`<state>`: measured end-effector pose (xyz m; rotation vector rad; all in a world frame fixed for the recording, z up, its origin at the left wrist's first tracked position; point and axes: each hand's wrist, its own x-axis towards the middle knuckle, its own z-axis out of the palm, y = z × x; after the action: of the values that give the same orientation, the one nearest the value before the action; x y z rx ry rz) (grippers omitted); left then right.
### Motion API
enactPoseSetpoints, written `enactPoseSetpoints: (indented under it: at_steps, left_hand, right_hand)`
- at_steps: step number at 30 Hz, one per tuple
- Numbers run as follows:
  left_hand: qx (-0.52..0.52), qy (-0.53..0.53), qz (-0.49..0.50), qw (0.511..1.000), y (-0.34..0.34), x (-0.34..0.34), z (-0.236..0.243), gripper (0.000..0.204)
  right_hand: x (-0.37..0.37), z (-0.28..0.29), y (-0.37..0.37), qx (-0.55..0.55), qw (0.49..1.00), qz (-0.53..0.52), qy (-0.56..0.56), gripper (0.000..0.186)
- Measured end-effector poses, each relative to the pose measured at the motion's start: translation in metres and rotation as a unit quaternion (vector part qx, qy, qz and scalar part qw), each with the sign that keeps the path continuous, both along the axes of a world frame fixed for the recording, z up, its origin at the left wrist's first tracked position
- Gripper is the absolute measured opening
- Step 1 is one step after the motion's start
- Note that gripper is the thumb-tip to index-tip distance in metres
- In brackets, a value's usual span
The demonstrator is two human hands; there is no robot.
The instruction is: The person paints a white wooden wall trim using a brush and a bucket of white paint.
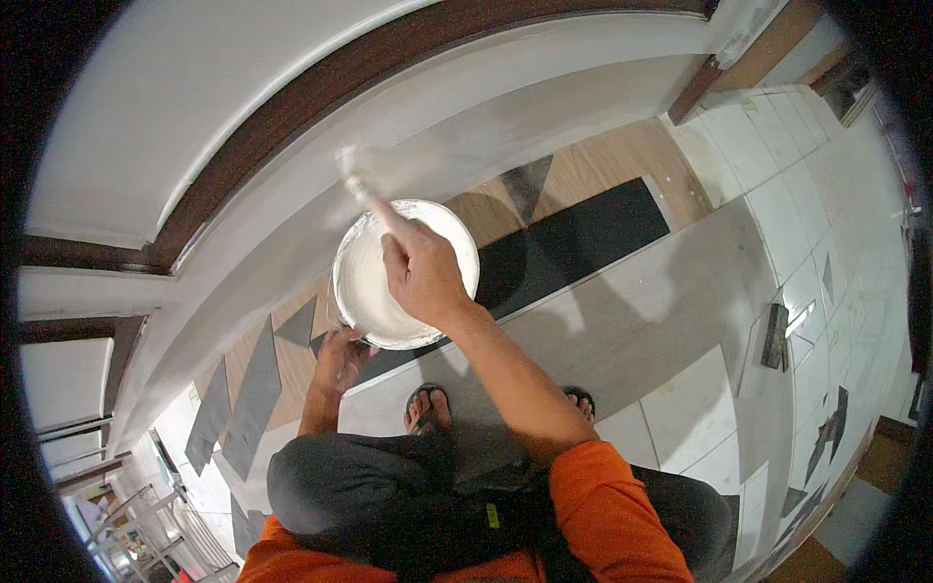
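One side of the room is filled by a pale wall (486,73), curved by the lens and crossed by dark brown trim (389,63). Below it, the floor (836,291) is covered in a patchwork: a smooth grey sheet (622,321), glossy white tiles (777,214) toward the right edge, and wood-grained planks (632,155) along the edge that meets the wall. Beside the planks a matte black strip (573,248) is laid, and pointed grey offcuts (255,389) are scattered toward the floor's left edge.

Near the floor's wall-side edge, a round white bucket (472,243) is held; whether its base is also rested on the floor cannot be told. Its rim is smeared, and a creamy off-white coating (367,282) is contained inside. The near left rim is gripped by the left hand (342,360). Above the bucket, the right hand (428,272) is closed around a slim, pale brush (362,187), whose blurred tip is pointed toward the wall; contact cannot be confirmed.

The coating work is judged to be partway through: near the trim the wall is seen as white and even, while lower down a duller grey band may be left uncoated, or only shadowed.
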<state>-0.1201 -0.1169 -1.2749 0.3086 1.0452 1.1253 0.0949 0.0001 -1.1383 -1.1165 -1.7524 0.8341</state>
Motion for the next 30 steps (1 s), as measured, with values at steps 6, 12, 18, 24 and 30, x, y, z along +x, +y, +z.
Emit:
enactPoseSetpoints:
  at_steps: [6, 12, 18, 24, 30]
  left_hand:
    - [0.0, 0.023, 0.0, 1.0, -0.005, -0.009, 0.011, 0.046]
    - [0.023, -0.005, -0.014, 1.0, -0.013, -0.04, 0.009, 0.05]
    - [0.029, 0.055, -0.014, 0.998, -0.009, -0.077, -0.013, 0.043]
    - [0.059, 0.084, -0.062, 0.993, -0.003, -0.072, -0.007, 0.031]
    - [0.096, 0.121, -0.104, 0.983, -0.006, -0.079, -0.013, 0.029]
  right_hand:
    - [0.065, 0.016, 0.057, -0.105, 0.984, 0.001, -0.147, 0.032]
    - [0.131, 0.031, 0.053, 0.025, 0.986, -0.151, -0.069, 0.031]
    - [0.057, 0.027, 0.007, -0.14, 0.963, 0.031, -0.23, 0.028]
    - [-0.006, -0.052, -0.004, -0.092, 0.869, 0.153, -0.461, 0.02]
    - [-0.037, -0.097, -0.016, 0.01, 0.837, 0.156, -0.524, 0.012]
